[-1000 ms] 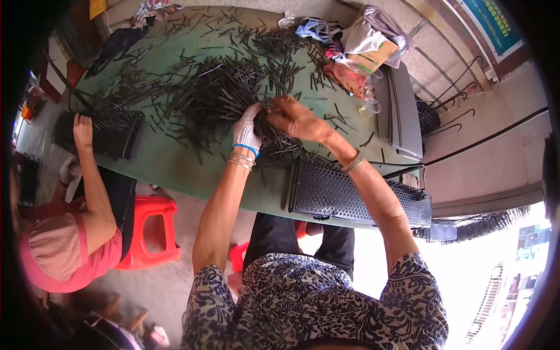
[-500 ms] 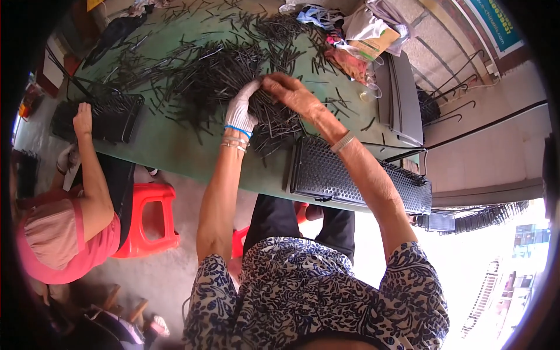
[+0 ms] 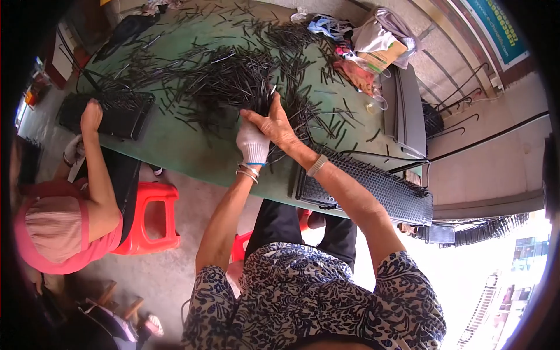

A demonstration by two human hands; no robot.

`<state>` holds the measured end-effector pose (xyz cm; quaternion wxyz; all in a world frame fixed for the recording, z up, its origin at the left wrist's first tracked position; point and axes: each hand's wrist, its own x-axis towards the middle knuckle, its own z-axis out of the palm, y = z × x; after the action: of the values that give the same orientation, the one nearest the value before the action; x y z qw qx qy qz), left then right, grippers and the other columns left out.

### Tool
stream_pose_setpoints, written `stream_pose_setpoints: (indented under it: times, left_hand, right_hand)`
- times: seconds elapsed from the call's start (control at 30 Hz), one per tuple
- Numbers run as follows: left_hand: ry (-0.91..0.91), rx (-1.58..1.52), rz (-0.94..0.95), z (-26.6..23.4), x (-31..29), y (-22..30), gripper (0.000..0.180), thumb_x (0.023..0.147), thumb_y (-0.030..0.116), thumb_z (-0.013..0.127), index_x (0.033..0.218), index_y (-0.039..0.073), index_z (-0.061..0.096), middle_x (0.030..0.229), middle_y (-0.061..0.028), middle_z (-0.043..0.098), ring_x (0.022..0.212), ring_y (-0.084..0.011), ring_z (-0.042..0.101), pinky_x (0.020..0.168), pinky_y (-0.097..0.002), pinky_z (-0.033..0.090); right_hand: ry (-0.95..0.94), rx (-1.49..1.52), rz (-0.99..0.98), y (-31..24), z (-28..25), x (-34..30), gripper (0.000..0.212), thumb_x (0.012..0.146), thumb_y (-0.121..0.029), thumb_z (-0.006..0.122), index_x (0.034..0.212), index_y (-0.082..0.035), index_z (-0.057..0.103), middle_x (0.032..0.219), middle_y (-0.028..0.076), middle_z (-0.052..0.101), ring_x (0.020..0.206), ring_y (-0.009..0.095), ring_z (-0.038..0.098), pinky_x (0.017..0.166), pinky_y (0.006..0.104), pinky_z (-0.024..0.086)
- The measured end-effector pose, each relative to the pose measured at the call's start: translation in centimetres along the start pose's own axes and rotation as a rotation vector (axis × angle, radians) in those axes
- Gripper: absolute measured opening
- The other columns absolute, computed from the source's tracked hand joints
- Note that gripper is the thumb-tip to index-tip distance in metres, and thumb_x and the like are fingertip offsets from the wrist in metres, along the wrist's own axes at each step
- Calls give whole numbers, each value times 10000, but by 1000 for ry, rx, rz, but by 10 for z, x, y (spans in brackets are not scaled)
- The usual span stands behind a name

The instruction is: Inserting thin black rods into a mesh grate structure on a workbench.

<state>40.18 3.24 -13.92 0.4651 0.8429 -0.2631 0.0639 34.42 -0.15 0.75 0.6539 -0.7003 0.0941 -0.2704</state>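
Note:
A large heap of thin black rods point(image 3: 230, 73) lies on the green table before me. At its near edge my two hands meet. My left hand point(image 3: 252, 140), in a white knitted glove, is closed around some rods; its fingertips are hidden. Bare, with a band at the wrist, my right hand point(image 3: 279, 127) presses against the glove. Its thumb lies over the glove, and its fingers close on the upper part of the same rods. Just right of my hands, under my right forearm, is a black perforated rack point(image 3: 364, 184) with rods along its far edge.
At the left a co-worker's hand point(image 3: 91, 118) touches a second black rack point(image 3: 131, 119). A red stool point(image 3: 149, 219) stands between us. Bags and cloths point(image 3: 373, 44) lie at the far right, near grey panels point(image 3: 405, 111). Loose rods scatter over the green table point(image 3: 192, 157).
Both my hands have come nearer to me, off the heap. My right hand has turned its thumb over the glove. The co-worker's hand has barely moved.

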Motion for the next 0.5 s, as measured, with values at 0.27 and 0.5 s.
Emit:
stream_pose_setpoints:
  times: [0.27, 0.5]
  left_hand:
    - [-64, -311, -91, -40, 4, 70, 480, 780, 304, 694, 1161, 66, 528, 935, -172, 676, 878, -354, 649, 718, -402, 520]
    - [-307, -619, -67, -57, 19, 85, 507, 694, 208, 769, 1106, -9, 568, 982, -144, 671, 868, -210, 644, 799, -329, 494]
  right_hand:
    - [363, 134, 305, -9, -14, 17, 784, 758, -279, 761, 1331, 72, 357, 1141, 126, 588, 1016, 205, 546, 903, 292, 428]
    - [195, 53, 347, -19, -46, 31, 349, 792, -212, 728, 982, 60, 622, 867, 81, 659, 790, 146, 603, 740, 295, 487]
